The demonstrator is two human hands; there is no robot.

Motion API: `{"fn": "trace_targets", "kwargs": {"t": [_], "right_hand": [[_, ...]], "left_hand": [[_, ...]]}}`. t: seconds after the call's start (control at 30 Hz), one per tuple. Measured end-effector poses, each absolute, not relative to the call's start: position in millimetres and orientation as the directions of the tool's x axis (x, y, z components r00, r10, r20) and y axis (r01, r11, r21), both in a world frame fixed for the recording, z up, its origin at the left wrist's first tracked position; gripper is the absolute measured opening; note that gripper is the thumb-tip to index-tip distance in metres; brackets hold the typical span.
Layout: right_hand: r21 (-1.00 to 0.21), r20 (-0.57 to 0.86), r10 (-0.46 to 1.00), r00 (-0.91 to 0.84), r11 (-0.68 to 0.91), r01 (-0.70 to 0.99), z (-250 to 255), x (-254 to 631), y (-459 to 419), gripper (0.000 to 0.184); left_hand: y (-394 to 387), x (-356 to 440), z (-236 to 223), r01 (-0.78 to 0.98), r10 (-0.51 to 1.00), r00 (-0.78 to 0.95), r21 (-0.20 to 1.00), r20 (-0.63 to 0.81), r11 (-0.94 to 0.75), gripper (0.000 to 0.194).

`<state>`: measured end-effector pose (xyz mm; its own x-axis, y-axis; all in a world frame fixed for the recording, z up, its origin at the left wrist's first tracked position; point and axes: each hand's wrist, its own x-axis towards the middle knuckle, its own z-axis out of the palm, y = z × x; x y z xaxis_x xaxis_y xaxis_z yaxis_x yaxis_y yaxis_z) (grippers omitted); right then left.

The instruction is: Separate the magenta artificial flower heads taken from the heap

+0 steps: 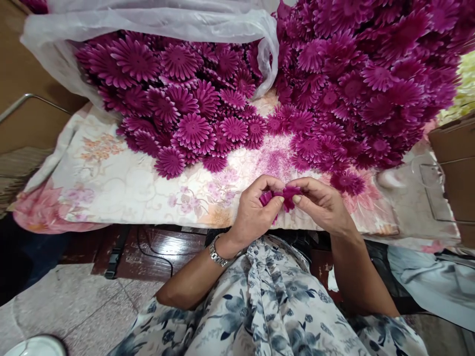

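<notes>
Both hands meet at the front edge of the cloth-covered table, holding magenta artificial flower petals between them. My left hand, with a metal watch on its wrist, pinches the petals between thumb and fingers. From the other side my right hand pinches the same petals by thumb and forefinger. Part of the piece is hidden behind the left fingers, so I cannot tell whether it is one layer or several. Just beyond the hands, purple specks are scattered on the cloth.
A clear plastic bag spills magenta flower heads at the back left. A taller heap of similar flower heads fills the back right. The floral tablecloth covers the table. Cardboard boxes stand at the right side.
</notes>
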<state>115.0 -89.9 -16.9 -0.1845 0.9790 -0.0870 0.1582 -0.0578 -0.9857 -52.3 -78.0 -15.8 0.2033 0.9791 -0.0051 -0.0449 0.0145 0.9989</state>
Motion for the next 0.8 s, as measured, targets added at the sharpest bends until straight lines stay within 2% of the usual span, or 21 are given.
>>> {"fn": "trace_targets", "kwargs": {"t": [0.17, 0.3, 0.4, 0.53, 0.8], "right_hand": [[-0.992, -0.126, 0.970, -0.208, -0.128, 0.004, -13.7, 110.6, -88.7, 0.016], [-0.991, -0.130, 0.976, -0.177, -0.135, -0.015, -13.7, 107.8, -88.8, 0.010], [-0.995, -0.095, 0.989, -0.111, -0.092, 0.032, -15.4, 106.2, -90.7, 0.011], [-0.984, 0.006, 1.000, -0.007, 0.007, 0.177, -18.5, 104.8, -94.0, 0.012], [-0.945, 0.085, 0.996, 0.016, 0.076, 0.317, -22.3, 102.5, -97.2, 0.019]], "left_hand": [[-79.8, -49.2, -11.2, -0.004, 0.972, 0.206, 0.994, 0.109, -0.110, 0.019], [-81.0, -47.4, -8.9, 0.014, 0.970, 0.196, 0.988, 0.146, -0.152, 0.015], [-81.3, -49.0, -10.4, -0.009, 0.969, 0.213, 0.992, 0.125, -0.126, 0.015], [-81.7, -52.9, -16.1, -0.106, 0.964, 0.263, 0.994, 0.031, -0.003, 0.018], [-81.0, -53.4, -22.8, -0.189, 0.947, 0.307, 0.970, -0.091, 0.155, 0.019]]}}
